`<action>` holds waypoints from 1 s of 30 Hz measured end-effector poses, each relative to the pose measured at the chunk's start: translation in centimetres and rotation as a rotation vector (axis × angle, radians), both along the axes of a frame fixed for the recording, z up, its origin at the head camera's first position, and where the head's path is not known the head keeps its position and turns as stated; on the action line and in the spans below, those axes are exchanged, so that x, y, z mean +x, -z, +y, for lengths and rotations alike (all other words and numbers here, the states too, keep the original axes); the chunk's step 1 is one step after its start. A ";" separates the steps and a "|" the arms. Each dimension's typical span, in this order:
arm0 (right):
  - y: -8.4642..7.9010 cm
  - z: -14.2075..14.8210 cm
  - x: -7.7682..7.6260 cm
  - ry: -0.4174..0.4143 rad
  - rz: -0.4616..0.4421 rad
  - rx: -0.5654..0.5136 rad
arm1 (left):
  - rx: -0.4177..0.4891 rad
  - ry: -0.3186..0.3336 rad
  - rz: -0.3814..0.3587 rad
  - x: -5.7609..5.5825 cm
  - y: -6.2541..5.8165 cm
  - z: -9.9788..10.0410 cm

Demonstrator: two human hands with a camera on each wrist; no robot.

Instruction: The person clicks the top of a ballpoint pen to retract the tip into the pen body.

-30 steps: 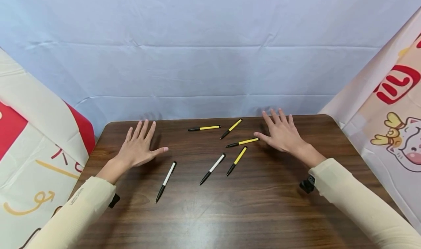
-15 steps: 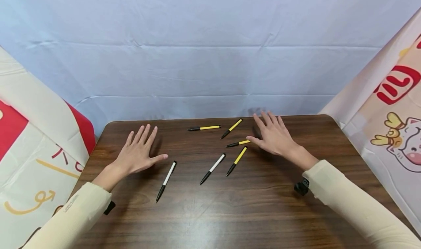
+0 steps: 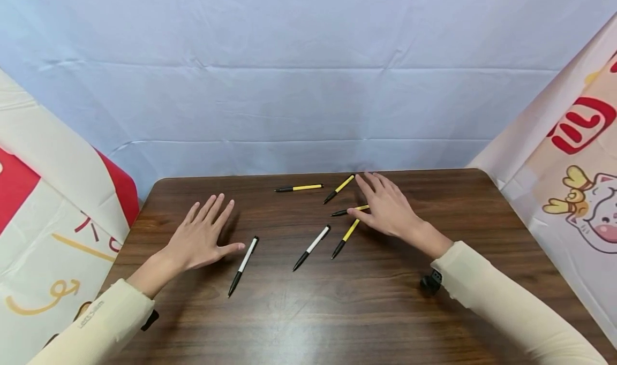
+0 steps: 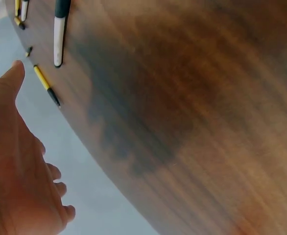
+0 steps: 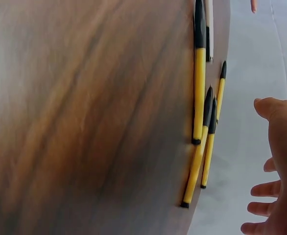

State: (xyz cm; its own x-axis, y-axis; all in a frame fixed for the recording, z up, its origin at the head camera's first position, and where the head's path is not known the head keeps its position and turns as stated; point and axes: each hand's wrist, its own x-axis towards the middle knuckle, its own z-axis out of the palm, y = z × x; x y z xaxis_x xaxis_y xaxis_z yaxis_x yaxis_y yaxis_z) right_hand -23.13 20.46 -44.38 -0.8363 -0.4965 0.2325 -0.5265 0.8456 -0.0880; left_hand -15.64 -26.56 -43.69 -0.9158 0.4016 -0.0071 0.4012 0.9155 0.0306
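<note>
My left hand hovers palm down over the left of the table, fingers spread, its thumb tip close to a white pen with a black grip. My right hand is above the right of the pens with fingers extended and holds nothing. It overlaps the ends of two yellow pens, one lying crosswise and one slanted. Its fingertips are beside a further slanted yellow pen. In the right wrist view, a gap shows between the hand and the yellow pens.
Another yellow pen lies near the back edge of the brown wooden table. A second white pen lies mid-table. A pale cloth hangs behind; printed cloths flank both sides.
My right hand has moved left and slightly toward me, now over the yellow pens. My left hand has drawn a little toward me. The pens lie as before.
</note>
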 end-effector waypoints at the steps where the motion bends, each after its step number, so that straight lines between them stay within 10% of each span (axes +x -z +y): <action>1: 0.1 -0.2 0.1 -0.004 -0.002 -0.002 | 0.000 0.004 0.002 0.2 0.0 0.0; 30: 1.3 -7.8 3.6 -0.171 -0.012 -0.141 | 0.179 0.023 -0.003 3.6 1.1 0.7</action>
